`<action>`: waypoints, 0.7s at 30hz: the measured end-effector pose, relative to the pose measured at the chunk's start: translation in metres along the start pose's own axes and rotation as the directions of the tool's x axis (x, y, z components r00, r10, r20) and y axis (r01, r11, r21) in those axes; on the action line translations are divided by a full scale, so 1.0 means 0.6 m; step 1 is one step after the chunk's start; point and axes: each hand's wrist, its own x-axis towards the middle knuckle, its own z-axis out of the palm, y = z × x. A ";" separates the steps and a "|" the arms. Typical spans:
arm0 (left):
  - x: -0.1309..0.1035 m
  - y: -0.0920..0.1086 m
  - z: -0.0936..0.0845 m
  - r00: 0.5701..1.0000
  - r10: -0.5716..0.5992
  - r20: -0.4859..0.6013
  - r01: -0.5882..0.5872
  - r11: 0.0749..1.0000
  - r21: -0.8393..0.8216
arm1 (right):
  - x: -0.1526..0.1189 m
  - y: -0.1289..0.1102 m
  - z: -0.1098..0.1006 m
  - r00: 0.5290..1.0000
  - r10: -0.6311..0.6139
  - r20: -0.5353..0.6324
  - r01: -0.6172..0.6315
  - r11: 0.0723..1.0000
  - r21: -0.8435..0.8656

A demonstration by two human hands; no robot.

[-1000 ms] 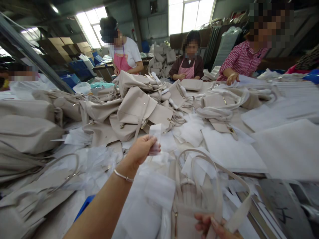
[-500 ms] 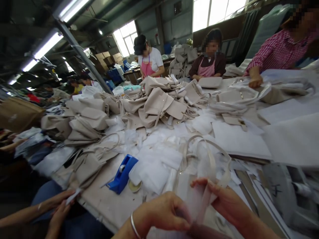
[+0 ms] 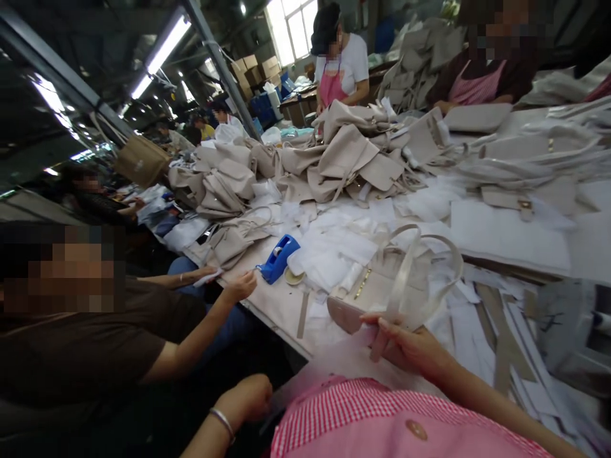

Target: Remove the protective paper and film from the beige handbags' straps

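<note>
A thin translucent white sheet (image 3: 329,362) stretches between my two hands, in front of my pink checked apron. My left hand (image 3: 247,395), with a bangle on its wrist, is closed around the sheet's lower left end, off the table edge. Pinched in my right hand (image 3: 413,343) is the other end of the sheet. Just beyond my right hand lies a beige handbag (image 3: 351,308) with a gold chain-like trim. Its handles (image 3: 451,251), wrapped in pale material, stand up behind that hand.
A blue tape dispenser (image 3: 280,257) is left of the handbag, close to a co-worker's hand (image 3: 241,286). Many beige bags (image 3: 344,152) are heaped at the back. White sheets (image 3: 510,238) and cut strips (image 3: 496,337) lie at the right. Other people work around the table.
My left hand has pulled away left and down with one end of the sheet, drawing it out long. The view has swung left, and a co-worker's hand now reaches the tape dispenser.
</note>
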 end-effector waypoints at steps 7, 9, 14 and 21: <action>0.039 0.125 -0.056 0.840 0.338 -0.425 -0.511 0.755 -0.411 | 0.006 -0.012 0.038 0.996 -0.046 0.081 0.058 0.986 -0.157; 0.056 0.180 -0.086 0.823 0.418 -0.385 -0.563 0.509 -0.651 | 0.010 -0.029 0.053 0.989 -0.054 0.134 0.073 0.987 -0.143; 0.092 0.281 -0.122 0.755 0.580 -0.306 -0.529 0.261 -0.808 | 0.026 -0.059 0.082 0.961 -0.007 0.277 0.088 0.956 -0.281; 0.140 0.310 -0.149 0.835 0.390 -0.387 -0.378 -0.104 -0.920 | 0.040 -0.038 0.069 0.982 0.074 0.171 -0.030 0.968 -0.248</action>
